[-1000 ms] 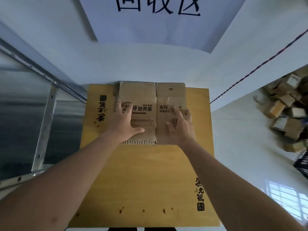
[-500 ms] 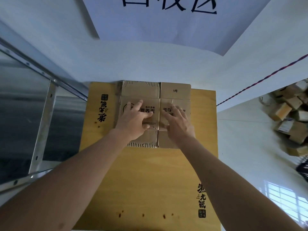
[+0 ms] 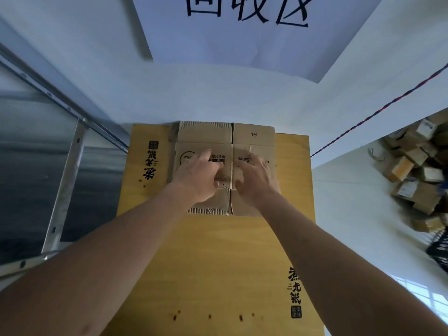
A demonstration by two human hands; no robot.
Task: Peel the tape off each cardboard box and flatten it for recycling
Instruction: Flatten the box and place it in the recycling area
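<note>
Flattened cardboard box (image 3: pixel 253 135) marked "1号" under left hand (image 3: pixel 197 177) and right hand (image 3: pixel 257 180), fingers released.

**Soft daylight, strong wide-angle bending**

The scene is bright and evenly lit by cool daylight. A window reflection (image 3: pixel 421 301) shines on the glossy floor (image 3: pixel 363 214) at the lower right, so light seems to come from that side. Shadows are weak: only a thin, soft one lies under the hands (image 3: pixel 198 175) on the cardboard (image 3: pixel 206 134). The desk (image 3: pixel 218 263) shows a mild sheen, no hard glare. The metal panel (image 3: pixel 24 166) at the left is darker, with smeared reflections. The lens bends straight lines near the edges, and the forearms look stretched toward the bottom corners. The centre is fairly sharp; the box pile (image 3: pixel 417 170) at the right edge is blurred.
</note>
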